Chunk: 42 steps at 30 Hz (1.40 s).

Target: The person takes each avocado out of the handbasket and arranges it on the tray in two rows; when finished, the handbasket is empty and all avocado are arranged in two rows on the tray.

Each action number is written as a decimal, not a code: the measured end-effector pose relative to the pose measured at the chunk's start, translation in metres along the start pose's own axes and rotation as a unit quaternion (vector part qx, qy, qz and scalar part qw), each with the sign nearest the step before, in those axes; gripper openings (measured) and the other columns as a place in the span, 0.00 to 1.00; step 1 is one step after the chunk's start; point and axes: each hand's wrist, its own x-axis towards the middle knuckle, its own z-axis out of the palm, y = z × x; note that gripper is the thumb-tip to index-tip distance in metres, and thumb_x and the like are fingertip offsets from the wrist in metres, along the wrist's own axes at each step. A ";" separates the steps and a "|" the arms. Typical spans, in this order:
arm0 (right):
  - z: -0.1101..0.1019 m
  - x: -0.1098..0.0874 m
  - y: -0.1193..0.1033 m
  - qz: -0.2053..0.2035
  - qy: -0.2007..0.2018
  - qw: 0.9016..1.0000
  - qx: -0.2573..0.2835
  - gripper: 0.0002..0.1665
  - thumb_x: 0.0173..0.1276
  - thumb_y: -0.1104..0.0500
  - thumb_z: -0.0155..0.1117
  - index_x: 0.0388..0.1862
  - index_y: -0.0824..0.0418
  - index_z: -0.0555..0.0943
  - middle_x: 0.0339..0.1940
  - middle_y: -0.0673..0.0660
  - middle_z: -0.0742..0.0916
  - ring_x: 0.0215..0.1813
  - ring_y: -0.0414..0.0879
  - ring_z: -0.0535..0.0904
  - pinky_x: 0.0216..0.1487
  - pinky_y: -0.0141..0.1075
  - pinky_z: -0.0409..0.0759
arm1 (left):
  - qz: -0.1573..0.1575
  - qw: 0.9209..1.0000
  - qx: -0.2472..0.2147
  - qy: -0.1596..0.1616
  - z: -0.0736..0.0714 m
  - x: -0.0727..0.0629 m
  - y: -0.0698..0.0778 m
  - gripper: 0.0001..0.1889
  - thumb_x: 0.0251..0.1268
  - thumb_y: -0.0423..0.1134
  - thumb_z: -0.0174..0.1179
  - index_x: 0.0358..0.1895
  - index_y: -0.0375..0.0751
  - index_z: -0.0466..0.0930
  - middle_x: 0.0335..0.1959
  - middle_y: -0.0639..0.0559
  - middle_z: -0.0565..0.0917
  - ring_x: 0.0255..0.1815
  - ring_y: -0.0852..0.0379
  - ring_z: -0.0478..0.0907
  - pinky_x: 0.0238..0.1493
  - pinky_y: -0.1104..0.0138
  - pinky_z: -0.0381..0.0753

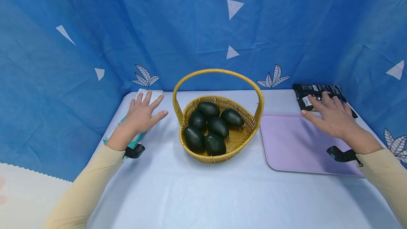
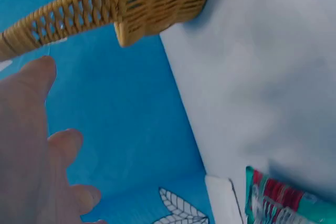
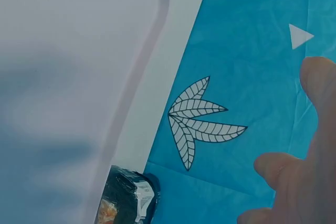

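The person's two hands are up in the air over the bench (image 1: pixel 206 193), one on each side. The left hand (image 1: pixel 140 116) has its fingers spread apart, above a green bag (image 1: pixel 137 140). The right hand (image 1: pixel 332 116) has its fingers spread too, over a flat purple tray (image 1: pixel 289 147). A black bag (image 1: pixel 313 89) lies just behind the tray, in the far right corner. Between the hands sits a yellow basket (image 1: pixel 238 138) with a tall, round handle. Six dark avocados (image 1: pixel 218 127) lie in it, mostly on the left side. A blue cloth (image 1: pixel 190 27) hangs behind everything.
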 end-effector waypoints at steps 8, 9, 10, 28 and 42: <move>0.003 -0.001 0.000 0.005 0.001 1.000 -0.007 0.53 0.77 0.28 0.38 0.83 0.65 0.44 0.78 0.83 0.41 0.75 0.88 0.34 0.70 0.80 0.29 | 0.046 0.999 -0.021 -0.013 0.016 0.000 0.008 0.41 0.74 0.67 0.48 0.83 0.53 0.52 0.84 0.33 0.44 0.82 0.25 0.37 0.78 0.29 0.37; 0.003 -0.001 0.001 0.005 0.002 1.000 -0.006 0.53 0.77 0.28 0.38 0.83 0.64 0.44 0.78 0.83 0.41 0.75 0.88 0.34 0.70 0.80 0.29 | 0.050 0.998 -0.029 -0.017 0.017 0.000 0.009 0.41 0.74 0.67 0.48 0.82 0.53 0.53 0.84 0.33 0.44 0.83 0.25 0.37 0.78 0.29 0.37; 0.004 -0.001 0.001 0.005 0.003 1.000 -0.007 0.53 0.77 0.28 0.38 0.83 0.64 0.44 0.79 0.83 0.42 0.75 0.88 0.34 0.71 0.80 0.29 | 0.053 0.998 -0.039 -0.020 0.019 0.000 0.010 0.41 0.73 0.66 0.49 0.82 0.52 0.53 0.84 0.33 0.44 0.83 0.25 0.37 0.78 0.30 0.37; 0.007 -0.001 0.000 -0.002 0.003 1.000 -0.009 0.53 0.77 0.28 0.39 0.83 0.63 0.47 0.79 0.83 0.45 0.76 0.87 0.40 0.70 0.81 0.33 | 0.106 0.933 -0.343 -0.003 0.079 0.008 0.029 0.34 0.77 0.46 0.55 0.81 0.45 0.57 0.80 0.38 0.62 0.82 0.35 0.55 0.78 0.36 0.56; 0.010 -0.006 -0.007 -0.019 0.008 1.000 -0.001 0.50 0.78 0.30 0.41 0.83 0.62 0.49 0.79 0.83 0.46 0.75 0.87 0.40 0.69 0.82 0.34 | 0.085 0.858 -0.506 0.012 0.104 0.011 0.037 0.29 0.79 0.38 0.52 0.79 0.44 0.60 0.77 0.35 0.68 0.74 0.35 0.68 0.73 0.43 0.69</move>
